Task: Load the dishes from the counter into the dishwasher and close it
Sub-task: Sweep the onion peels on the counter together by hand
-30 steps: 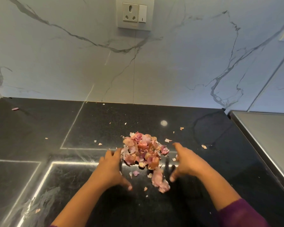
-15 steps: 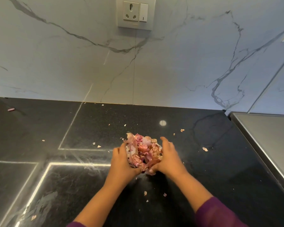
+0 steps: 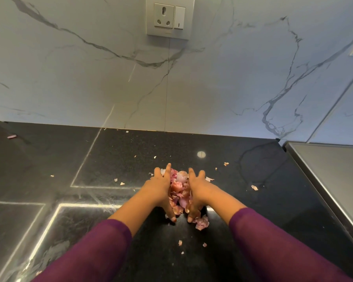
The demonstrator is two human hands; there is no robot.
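A heap of pink and tan onion peels (image 3: 179, 190) lies on the black stone counter (image 3: 114, 159). My left hand (image 3: 158, 189) presses against the heap's left side and my right hand (image 3: 198, 190) against its right side, palms facing each other, so the peels are squeezed between both hands. A few peels (image 3: 202, 221) stick out below my right thumb. No dishes and no dishwasher are in view.
Loose peel scraps (image 3: 254, 187) are scattered over the counter around the heap. A marble wall with a socket plate (image 3: 169, 17) rises behind. A steel surface (image 3: 334, 180) borders the counter at the right. One pink scrap (image 3: 12, 136) lies far left.
My hands have closed in from both sides and gathered the spread peels into a tight heap between the palms. The view has tilted so my purple sleeves show.
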